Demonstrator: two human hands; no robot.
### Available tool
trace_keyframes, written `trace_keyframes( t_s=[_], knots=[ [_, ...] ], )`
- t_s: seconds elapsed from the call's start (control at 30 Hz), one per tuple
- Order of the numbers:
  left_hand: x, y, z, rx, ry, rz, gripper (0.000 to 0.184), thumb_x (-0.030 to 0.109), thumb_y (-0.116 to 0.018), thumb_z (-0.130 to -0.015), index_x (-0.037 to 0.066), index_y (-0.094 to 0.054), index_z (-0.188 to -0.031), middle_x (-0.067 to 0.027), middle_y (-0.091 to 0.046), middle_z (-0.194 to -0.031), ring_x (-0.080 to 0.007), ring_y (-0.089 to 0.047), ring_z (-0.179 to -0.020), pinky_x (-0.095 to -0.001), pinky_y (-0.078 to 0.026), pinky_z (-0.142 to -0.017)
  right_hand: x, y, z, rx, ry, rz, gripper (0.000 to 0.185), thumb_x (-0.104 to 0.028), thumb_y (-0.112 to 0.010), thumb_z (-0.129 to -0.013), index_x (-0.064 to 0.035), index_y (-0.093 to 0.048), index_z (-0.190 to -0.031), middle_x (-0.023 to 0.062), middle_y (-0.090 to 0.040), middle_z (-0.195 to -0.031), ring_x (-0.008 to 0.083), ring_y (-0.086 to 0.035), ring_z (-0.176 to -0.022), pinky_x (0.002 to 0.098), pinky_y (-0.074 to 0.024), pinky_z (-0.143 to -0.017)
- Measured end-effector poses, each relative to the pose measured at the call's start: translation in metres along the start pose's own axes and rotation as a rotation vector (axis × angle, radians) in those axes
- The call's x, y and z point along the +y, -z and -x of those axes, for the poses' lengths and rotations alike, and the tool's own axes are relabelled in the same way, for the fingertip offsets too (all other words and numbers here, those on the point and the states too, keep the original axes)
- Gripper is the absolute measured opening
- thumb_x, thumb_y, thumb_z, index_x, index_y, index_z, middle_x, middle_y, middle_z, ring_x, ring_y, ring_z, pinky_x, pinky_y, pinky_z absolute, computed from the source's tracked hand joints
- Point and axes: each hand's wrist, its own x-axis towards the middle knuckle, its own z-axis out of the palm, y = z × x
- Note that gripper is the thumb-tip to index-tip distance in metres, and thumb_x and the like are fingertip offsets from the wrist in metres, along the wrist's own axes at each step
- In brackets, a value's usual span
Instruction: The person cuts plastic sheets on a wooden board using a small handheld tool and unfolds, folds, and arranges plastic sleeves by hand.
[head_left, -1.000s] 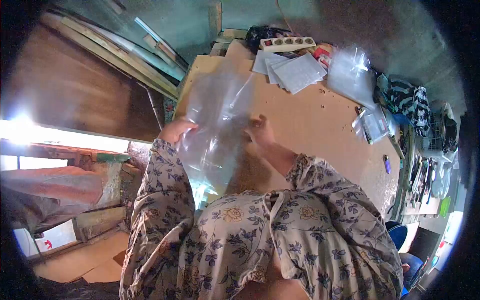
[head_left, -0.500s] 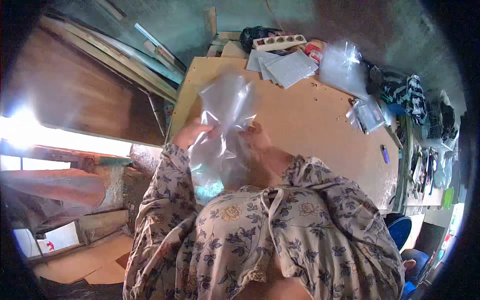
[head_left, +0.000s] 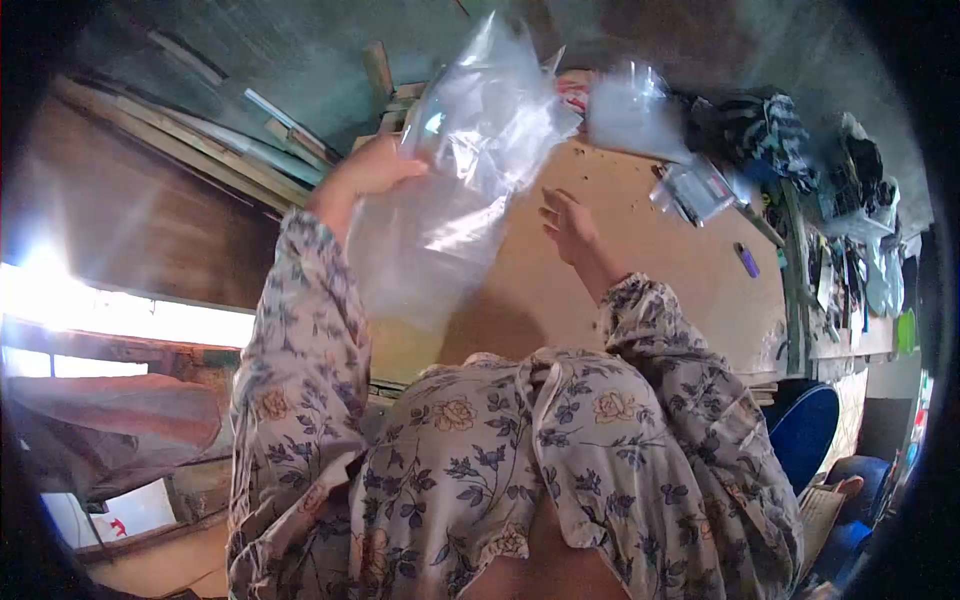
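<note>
A large clear plastic bag [head_left: 470,170] hangs raised over the left part of the wooden table [head_left: 640,270], glossy and creased. My left hand [head_left: 375,170] pinches it at its left edge, the thumb lying over the film. To the right of the bag, my right hand [head_left: 574,228] is apart from it, above the table, with its fingers spread and nothing in them. Part of the table's far edge is hidden behind the bag.
A stack of clear plastic bags [head_left: 635,115] lies at the table's far side. Right of it are a small packet in clear plastic [head_left: 697,192] and a purple lighter-like object [head_left: 747,260]. Wooden planks [head_left: 190,150] lean at the left; a blue chair back [head_left: 805,425] stands at the right.
My left hand has lifted the bag up and away from my body, and it is spread wider. My right hand has let go of it and moved right, its fingers opening.
</note>
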Motion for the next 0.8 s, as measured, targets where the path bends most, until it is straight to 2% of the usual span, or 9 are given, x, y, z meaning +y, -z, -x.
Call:
trace_keyframes(
  t_s=[0.1,0.13,0.23,0.3,0.37,0.47,0.6,0.73,0.8],
  knots=[
    [0.035,0.002,-0.015,0.046,0.06,-0.259,0.019,0.01,-0.059,-0.076,-0.004,-0.057,-0.089,-0.0072,-0.06,-0.075,-0.0148,-0.058,-0.068,-0.027,-0.046,-0.06,0.004,0.02,0.003,-0.103,-0.13,-0.123,0.072,-0.041,-0.05,-0.081,-0.0026,-0.019,-0.132,0.0154,-0.033,-0.131,0.0272,-0.037,-0.115,0.042,-0.025,-0.096],
    [0.041,-0.005,-0.012,0.022,-0.02,-0.046,0.019,0.01,-0.059,-0.076,-0.004,-0.058,-0.089,-0.0079,-0.061,-0.076,-0.0151,-0.058,-0.069,-0.0269,-0.046,-0.062,0.001,0.019,0.018,-0.096,-0.125,-0.133,0.072,-0.041,-0.05,-0.081,-0.0026,-0.019,-0.132,0.0154,-0.033,-0.131,0.0272,-0.037,-0.115,0.042,-0.025,-0.096],
    [0.044,-0.025,-0.022,-0.028,-0.009,0.183,0.019,0.01,-0.059,-0.076,-0.004,-0.058,-0.088,-0.01,-0.062,-0.081,-0.0163,-0.059,-0.073,-0.0274,-0.046,-0.068,-0.02,0.026,0.057,-0.158,0.337,0.282,0.071,-0.052,-0.042,-0.082,-0.0032,-0.025,-0.131,0.0154,-0.037,-0.129,0.029,-0.041,-0.113,0.045,-0.0303,-0.095],
    [0.04,-0.04,-0.025,-0.029,-0.107,0.319,0.02,0.01,-0.06,-0.076,0.0,-0.057,-0.093,-0.0082,-0.061,-0.083,-0.0141,-0.057,-0.069,-0.0277,-0.045,-0.064,-0.036,0.034,0.053,-0.426,-0.151,-0.578,0.077,-0.062,-0.039,-0.078,-0.007,-0.03,-0.131,0.0127,-0.039,-0.128,0.0298,-0.036,-0.117,0.0459,-0.0266,-0.097],
    [0.036,-0.057,-0.03,0.001,-0.085,0.403,0.02,0.009,-0.061,-0.076,0.0,-0.057,-0.093,-0.0082,-0.061,-0.084,-0.0145,-0.057,-0.07,-0.0279,-0.046,-0.065,-0.047,0.061,0.042,-0.707,-0.134,-0.748,0.064,-0.055,-0.039,-0.082,-0.0069,-0.04,-0.125,0.0126,-0.044,-0.124,0.0286,-0.045,-0.109,0.0442,-0.0348,-0.092],
    [0.048,-0.086,-0.021,0.073,-0.079,0.536,0.02,0.008,-0.061,-0.075,0.0,-0.057,-0.093,-0.0077,-0.061,-0.085,-0.0152,-0.058,-0.072,-0.028,-0.046,-0.066,-0.089,0.076,0.055,-0.326,0.094,-0.281,0.038,-0.018,-0.055,-0.081,-0.0038,-0.044,-0.115,0.0117,-0.051,-0.111,0.0233,-0.052,-0.099,0.0306,-0.0442,-0.082],
    [0.066,-0.108,-0.02,0.114,-0.243,0.725,0.02,0.006,-0.06,-0.075,0.001,-0.056,-0.094,-0.0067,-0.061,-0.088,-0.0152,-0.059,-0.076,-0.0273,-0.047,-0.067,-0.147,0.081,0.093,-0.17,0.484,0.05,0.035,-0.022,-0.056,-0.08,-0.001,-0.049,-0.107,0.0112,-0.057,-0.096,0.0216,-0.057,-0.087,0.0346,-0.0467,-0.077],
    [0.074,-0.134,-0.036,0.251,-0.203,0.746,0.021,0.005,-0.06,-0.075,0.005,-0.053,-0.095,-0.0051,-0.06,-0.085,-0.0144,-0.058,-0.078,-0.0269,-0.048,-0.066,-0.169,0.117,0.089,-0.238,-0.014,-0.241,0.034,-0.005,-0.057,-0.077,0.0003,-0.044,-0.109,0.0134,-0.055,-0.094,0.0281,-0.06,-0.077,0.0378,-0.0502,-0.07],
    [0.087,-0.139,-0.036,0.274,-0.247,0.709,0.022,0.005,-0.059,-0.075,0.005,-0.053,-0.096,-0.005,-0.06,-0.087,-0.0147,-0.058,-0.079,-0.0282,-0.048,-0.067,-0.163,0.125,0.086,-0.22,0.112,-0.272,0.033,-0.005,-0.057,-0.077,-0.0002,-0.044,-0.107,0.0138,-0.056,-0.093,0.0286,-0.06,-0.077,0.0391,-0.0503,-0.071]
  ],
)
